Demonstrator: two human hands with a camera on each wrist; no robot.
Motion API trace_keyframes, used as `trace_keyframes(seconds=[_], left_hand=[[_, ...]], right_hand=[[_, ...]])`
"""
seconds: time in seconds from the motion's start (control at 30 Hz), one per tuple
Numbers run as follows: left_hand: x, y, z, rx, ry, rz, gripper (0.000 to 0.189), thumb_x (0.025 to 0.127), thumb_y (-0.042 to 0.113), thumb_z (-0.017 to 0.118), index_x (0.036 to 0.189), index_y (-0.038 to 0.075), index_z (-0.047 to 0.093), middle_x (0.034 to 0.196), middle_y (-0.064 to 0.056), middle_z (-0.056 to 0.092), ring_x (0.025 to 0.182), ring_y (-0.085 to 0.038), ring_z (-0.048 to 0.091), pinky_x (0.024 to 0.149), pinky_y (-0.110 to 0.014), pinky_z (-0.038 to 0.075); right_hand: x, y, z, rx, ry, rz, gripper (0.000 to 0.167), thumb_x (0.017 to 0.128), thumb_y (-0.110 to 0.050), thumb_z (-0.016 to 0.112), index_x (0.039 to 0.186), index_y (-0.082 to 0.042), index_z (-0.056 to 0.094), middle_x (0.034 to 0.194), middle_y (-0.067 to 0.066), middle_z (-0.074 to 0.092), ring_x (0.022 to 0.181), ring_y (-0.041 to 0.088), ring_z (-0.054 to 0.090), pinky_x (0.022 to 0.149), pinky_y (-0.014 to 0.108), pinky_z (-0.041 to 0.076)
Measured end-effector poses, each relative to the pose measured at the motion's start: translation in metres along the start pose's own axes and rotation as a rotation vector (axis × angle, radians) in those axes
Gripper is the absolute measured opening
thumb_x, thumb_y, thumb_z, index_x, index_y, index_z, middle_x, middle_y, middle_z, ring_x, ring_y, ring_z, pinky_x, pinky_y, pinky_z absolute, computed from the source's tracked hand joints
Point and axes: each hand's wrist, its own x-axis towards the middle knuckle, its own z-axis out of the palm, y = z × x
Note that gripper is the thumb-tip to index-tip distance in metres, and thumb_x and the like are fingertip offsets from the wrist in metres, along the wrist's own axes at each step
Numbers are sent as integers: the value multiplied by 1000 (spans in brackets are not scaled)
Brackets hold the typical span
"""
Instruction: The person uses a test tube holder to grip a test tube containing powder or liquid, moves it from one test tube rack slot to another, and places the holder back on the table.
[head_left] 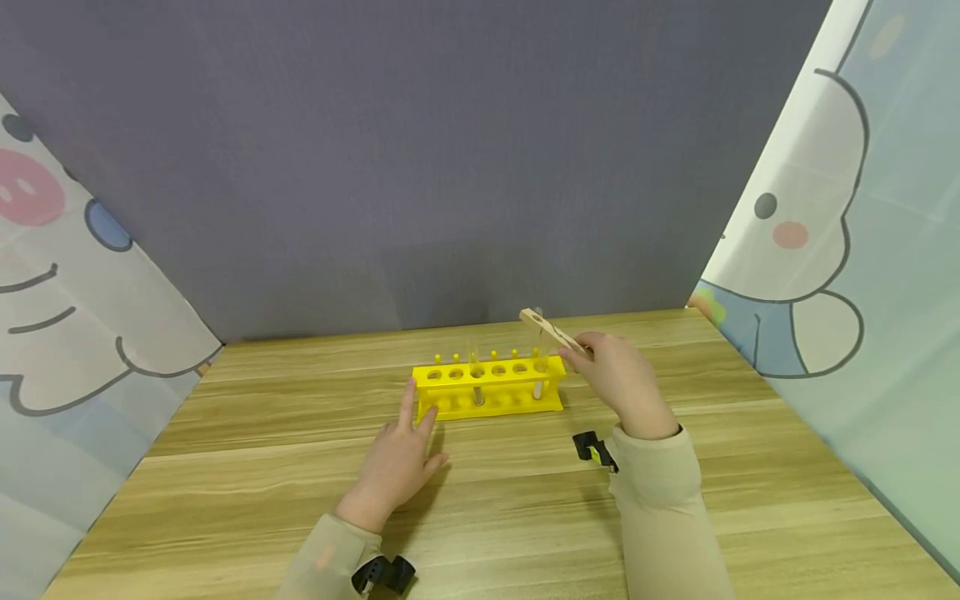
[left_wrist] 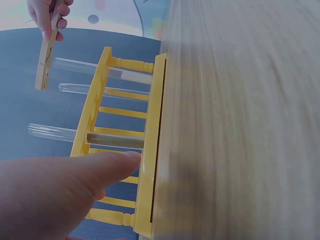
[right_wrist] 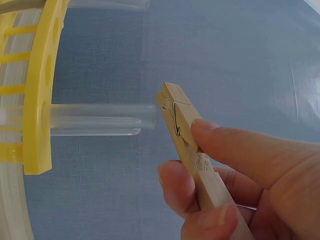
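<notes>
A yellow test tube rack (head_left: pixel 450 380) stands on the table. With fingers extended, my left hand (head_left: pixel 396 462) touches the rack's left end. My right hand (head_left: pixel 618 375) grips a wooden test tube clamp (right_wrist: pixel 190 142) by its handle, and the clamp's tip is close above the mouth of the rightmost tube with nothing in its jaws. That glass tube (left_wrist: pixel 136 76) has white contents at its bottom. Another tube (left_wrist: pixel 114 139), with dark grey-brown contents, stands upright in a middle hole. Behind the white one, an inverted tube (left_wrist: pixel 70 88) sits rounded end up on a peg.
Several yellow pegs (head_left: pixel 456 357) rise along the rack's back edge. The wood-grain table (head_left: pixel 300 400) reaches back to a dark grey panel (head_left: pixel 450 167). Cartoon-printed cloths (head_left: pixel 795 200) hang at both sides.
</notes>
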Motion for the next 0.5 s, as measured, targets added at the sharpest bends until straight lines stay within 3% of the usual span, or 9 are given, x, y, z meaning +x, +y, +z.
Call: trace_keyframes(seconds=[0.5], left_hand=[[-1,0,1,12,0,-1,70,80,41,72,131,-1,51,148,-31,9,63,-26,62,79,-50,51]], right_hand=[[-2,3,-3,6,-5,25,26,92,-31,58,85,-6,65,56,1,39,48,14,29,44,26,26]])
